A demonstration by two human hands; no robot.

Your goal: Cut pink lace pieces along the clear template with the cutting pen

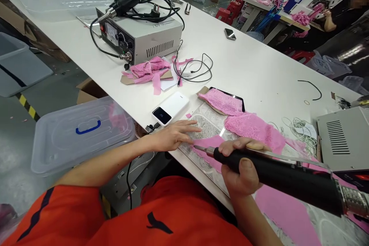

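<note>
My right hand (241, 169) is wrapped round a black hand-held cutter tool (276, 177); its thin metal tip (198, 148) touches pink fabric (210, 144) lying on a glass plate (201, 123) at the table's near edge. My left hand (175, 134) lies flat with fingers stretched out, pressing the fabric and plate just left of the tip. Pink lace pieces (250, 127) lie right behind the tip.
A white power bank (170, 108) lies by my left hand. A grey control box (141, 34) with a second tool and cables stands farther back, pink lace bundles (147, 70) before it. Another grey box (343, 138) sits at right. A lidded plastic bin (80, 134) stands left below the table.
</note>
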